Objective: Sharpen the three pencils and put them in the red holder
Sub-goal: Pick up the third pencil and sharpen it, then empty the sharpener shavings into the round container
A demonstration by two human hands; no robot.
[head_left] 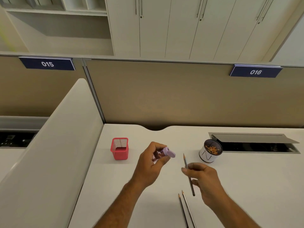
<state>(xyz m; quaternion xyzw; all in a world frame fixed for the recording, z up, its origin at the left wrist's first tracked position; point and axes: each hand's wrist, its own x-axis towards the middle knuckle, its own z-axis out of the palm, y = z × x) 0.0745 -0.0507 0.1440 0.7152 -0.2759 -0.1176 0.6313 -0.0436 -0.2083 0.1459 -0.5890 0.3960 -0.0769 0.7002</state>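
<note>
My left hand is closed around a purple sharpener whose lid hangs open at the right end, held above the white desk. My right hand pinches a grey pencil by its middle, its sharp tip pointing up and away, a short gap right of the sharpener. Two more pencils lie side by side on the desk near the front edge, tips pointing away. The red mesh holder stands empty-looking to the left of my left hand.
A round white mesh cup with pencil shavings inside stands right of the pencil tip. Behind it is an open cable hatch in the desk. A tan partition wall rises at the back and a slanted divider borders the left.
</note>
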